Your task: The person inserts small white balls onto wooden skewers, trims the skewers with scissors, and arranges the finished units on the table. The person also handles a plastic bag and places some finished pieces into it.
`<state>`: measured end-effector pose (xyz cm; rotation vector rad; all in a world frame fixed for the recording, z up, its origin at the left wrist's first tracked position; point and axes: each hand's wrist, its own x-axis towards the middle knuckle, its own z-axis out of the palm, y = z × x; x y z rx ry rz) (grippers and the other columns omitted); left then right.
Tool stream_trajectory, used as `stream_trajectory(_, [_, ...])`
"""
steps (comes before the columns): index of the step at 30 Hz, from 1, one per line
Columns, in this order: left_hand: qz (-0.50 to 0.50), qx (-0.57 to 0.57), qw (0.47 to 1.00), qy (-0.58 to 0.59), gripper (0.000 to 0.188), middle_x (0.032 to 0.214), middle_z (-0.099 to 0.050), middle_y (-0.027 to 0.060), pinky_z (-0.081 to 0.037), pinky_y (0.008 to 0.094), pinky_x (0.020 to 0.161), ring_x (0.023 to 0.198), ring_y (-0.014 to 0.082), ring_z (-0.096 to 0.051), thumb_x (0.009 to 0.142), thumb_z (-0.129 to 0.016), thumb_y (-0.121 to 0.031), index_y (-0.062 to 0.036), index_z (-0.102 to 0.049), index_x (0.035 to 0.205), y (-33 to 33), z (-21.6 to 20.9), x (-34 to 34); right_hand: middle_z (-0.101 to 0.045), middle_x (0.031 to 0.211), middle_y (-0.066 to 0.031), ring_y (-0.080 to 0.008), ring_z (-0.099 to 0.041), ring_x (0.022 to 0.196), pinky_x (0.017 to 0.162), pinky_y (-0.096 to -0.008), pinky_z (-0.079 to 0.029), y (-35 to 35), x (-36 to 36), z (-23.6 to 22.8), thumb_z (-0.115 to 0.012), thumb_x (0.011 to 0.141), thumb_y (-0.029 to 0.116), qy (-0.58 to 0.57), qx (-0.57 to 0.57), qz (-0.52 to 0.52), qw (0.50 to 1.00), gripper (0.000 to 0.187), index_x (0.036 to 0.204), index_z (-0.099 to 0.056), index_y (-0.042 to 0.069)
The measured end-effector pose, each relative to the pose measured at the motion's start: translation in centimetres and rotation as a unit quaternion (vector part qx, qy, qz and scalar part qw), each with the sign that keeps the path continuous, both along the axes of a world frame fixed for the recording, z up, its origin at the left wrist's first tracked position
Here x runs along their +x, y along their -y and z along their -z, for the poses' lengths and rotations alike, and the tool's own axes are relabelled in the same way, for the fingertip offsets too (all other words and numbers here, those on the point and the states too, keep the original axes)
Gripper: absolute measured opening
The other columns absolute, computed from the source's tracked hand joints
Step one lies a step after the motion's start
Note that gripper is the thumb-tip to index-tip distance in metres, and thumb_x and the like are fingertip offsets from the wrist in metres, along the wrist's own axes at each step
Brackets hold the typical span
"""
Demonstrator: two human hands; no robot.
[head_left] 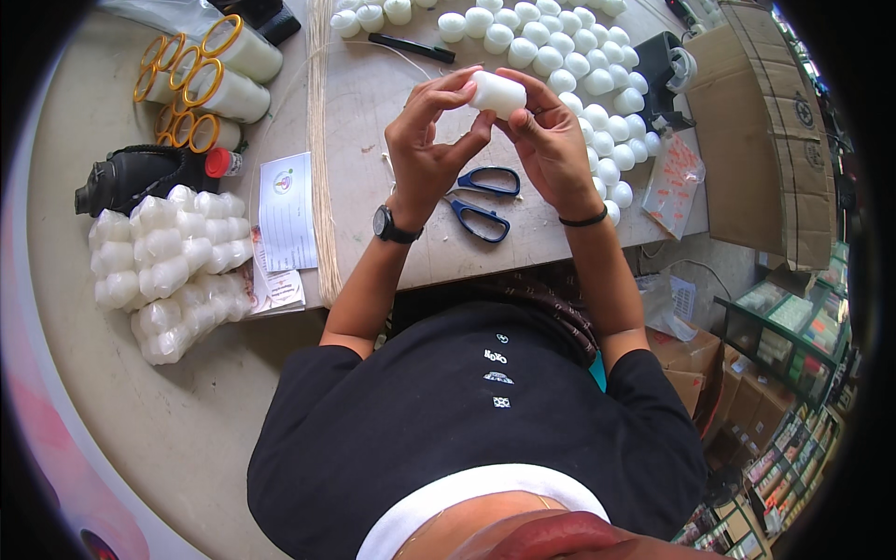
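Observation:
Between my two hands, above the table, I hold a small white cylindrical candle (499, 94) tilted on its side. The fingertips of my left hand (427, 140) pinch its left end. My right hand (553, 149) grips its right end, with thumb and fingers on either side. Under my hands lie scissors (482, 222) with dark blue handles, their blades partly hidden by my left wrist. Beyond and to the right stand many small white candles (560, 42) with rounded tops, crowded in rows. A black marker pen (412, 48) lies at the far side of my hands.
A long bundle of pale strings (320, 140) runs along the table's left part, beside a paper sheet (287, 215). Farther left are bubble-shaped white candles (168, 247), a black bag (145, 177) and gold-rimmed white jars (245, 51). A cardboard box (761, 131) stands right.

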<state>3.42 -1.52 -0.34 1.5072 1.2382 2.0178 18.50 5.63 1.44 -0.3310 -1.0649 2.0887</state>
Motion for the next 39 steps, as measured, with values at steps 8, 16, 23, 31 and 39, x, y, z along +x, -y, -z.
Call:
stream_trajectory(8, [0.001, 0.006, 0.995, 0.104, 0.035, 0.131, -0.064, 0.0208, -0.052, 0.0431, 0.104, 0.123, 0.028, -0.061, 0.08, -0.077, 0.006, -0.0005, -0.062, 0.111, -0.6, 0.8, 0.2, -0.067, 0.127, -0.0111, -0.0169, -0.065, 0.114, 0.1, -0.0292, -0.054, -0.2, -1.2, -0.8, -0.075, 0.091, 0.009, 0.12, 0.118, 0.045, 0.985, 0.049, 0.135, -0.058, -0.002])
stream_trajectory(16, [-0.013, -0.132, 0.975, 0.177, 0.07, 0.167, 0.001, 0.0199, -0.035, 0.0471, 0.117, 0.151, 0.0322, -0.022, 0.096, -0.063, -0.028, -0.0033, -0.035, 0.154, -0.6, 0.6, -3.0, -0.071, 0.1, -0.0157, -0.0242, -0.07, 0.094, 0.082, -0.0339, -0.057, -8.6, -8.1, -2.4, -0.075, 0.089, 0.018, 0.225, 0.436, 0.192, 0.85, 0.03, 0.113, -0.068, 0.002])
stream_trajectory(23, [-0.072, -0.159, 0.974, 0.143, 0.076, 0.161, -0.016, 0.0188, -0.04, 0.0423, 0.112, 0.14, 0.0285, -0.034, 0.095, -0.065, -0.028, -0.002, -0.028, 0.156, -0.9, 1.2, -3.7, -0.071, 0.104, -0.0258, -0.0422, -0.069, 0.099, 0.087, -0.046, -0.054, -17.5, -15.0, 4.3, -0.08, 0.076, 0.017, 0.4, 0.61, 0.194, 0.656, 0.054, 0.121, -0.056, -0.001])
stream_trajectory(31, [-0.077, -0.176, 0.971, 0.14, 0.075, 0.156, -0.022, 0.0179, -0.041, 0.0439, 0.111, 0.137, 0.03, -0.037, 0.094, -0.067, -0.031, -0.0044, -0.031, 0.154, -1.1, 1.9, -3.4, -0.066, 0.078, -0.0342, -0.0492, -0.069, 0.083, 0.068, -0.0481, -0.057, -15.7, -17.9, 5.2, -0.088, 0.075, 0.019, 0.489, 0.576, 0.23, 0.614, 0.067, 0.105, -0.037, -0.013])
stream_trajectory(39, [-0.094, -0.181, 0.968, 0.148, 0.067, 0.149, -0.031, 0.0177, -0.043, 0.0382, 0.108, 0.133, 0.0279, -0.042, 0.097, -0.064, -0.03, -0.0012, -0.037, 0.151, -1.1, 2.0, -3.3, -0.067, 0.092, -0.0269, -0.0466, -0.064, 0.089, 0.079, -0.0506, -0.052, -14.5, -11.5, -0.1, -0.066, 0.09, 0.015, 0.409, 0.567, 0.275, 0.661, 0.018, 0.095, -0.064, -0.002])
